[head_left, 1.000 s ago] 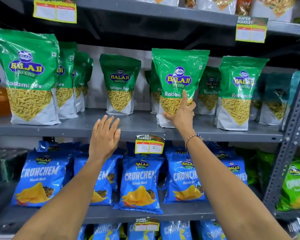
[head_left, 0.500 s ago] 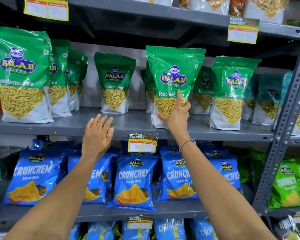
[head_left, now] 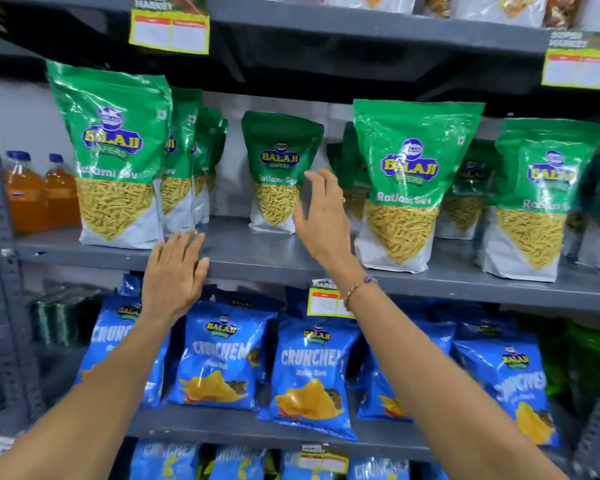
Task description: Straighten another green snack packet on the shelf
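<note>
Right hand (head_left: 321,216), fingers spread and holding nothing, nears the small green sev pouch (head_left: 280,173) at frame centre; grasp its sides squarely. Left hand (head_left: 174,271) relaxed, empty.

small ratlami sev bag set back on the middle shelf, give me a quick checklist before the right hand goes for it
1. Right hand free: ok, fingers spread, holding nothing.
2. Left hand free: ok, open in front of the shelf edge, holding nothing.
3. Small Ratlami Sev bag upright: ok, standing alone, set back on the shelf.
4. Clear path: ok, bare shelf in front of the bag.
5. Front Ratlami Sev bag to the right steady: ok, upright, apart from the right hand.
6. Contact with the small bag: cannot tell, fingertips overlap its edge in this view.
</note>
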